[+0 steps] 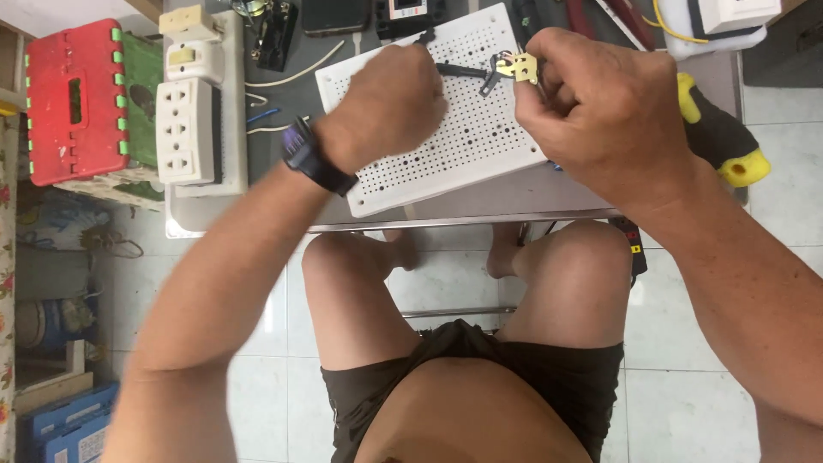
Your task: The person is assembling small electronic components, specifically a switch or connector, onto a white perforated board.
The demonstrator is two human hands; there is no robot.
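Head view, upper centre of frame: white perforated board lying tilted on a grey table. Upper left: red plastic case, closed, contents unseen; beside it a white socket strip. Upper right: yellow-and-black tool handle. Left hand, wrist bearing a dark watch, is fisted over the board, fingers clenched around a black tool. Right hand is raised above the board's right edge, fingertips pinching a small brass-coloured fitting.
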